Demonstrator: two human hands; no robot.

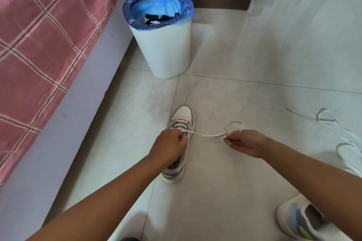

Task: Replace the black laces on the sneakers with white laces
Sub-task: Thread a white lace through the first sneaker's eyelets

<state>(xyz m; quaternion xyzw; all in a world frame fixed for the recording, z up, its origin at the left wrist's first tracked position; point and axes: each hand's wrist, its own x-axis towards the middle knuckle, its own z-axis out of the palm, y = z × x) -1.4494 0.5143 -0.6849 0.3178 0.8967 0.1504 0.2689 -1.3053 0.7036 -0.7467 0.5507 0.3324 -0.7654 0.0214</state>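
Two sneakers lie on the pale tiled floor (244,49). Nearest, at the lower right of the frame, the second sneaker (293,221) shows its white side with blue-grey panels and a yellow-green patch, partly hidden behind the right forearm; whether it has a lace cannot be told.

In the lower centre stands the other sneaker (181,123), toe pointing toward the top of the frame — white toe cap, a pink band behind it, grey-blue panels, a yellow-green patch at the heel. The left hand (169,146) rests over its tongue area, fingers curled and pinching at the white lace (205,134) by the eyelets. The lace already crosses the lower eyelets in white rows. From there one end runs taut to the right, to the right hand (246,144), whose fingers pinch it near its tip; just above that hand the lace makes a small loop. The other end trails off past the toe toward the frame's centre.

At the right edge a loose white lace (333,123) lies in coils on the floor.

Farther off, in the upper centre, a white bin (166,51) with a blue bag liner holds the black laces (160,18). A bed with a pink checked cover (39,35) fills the upper left.
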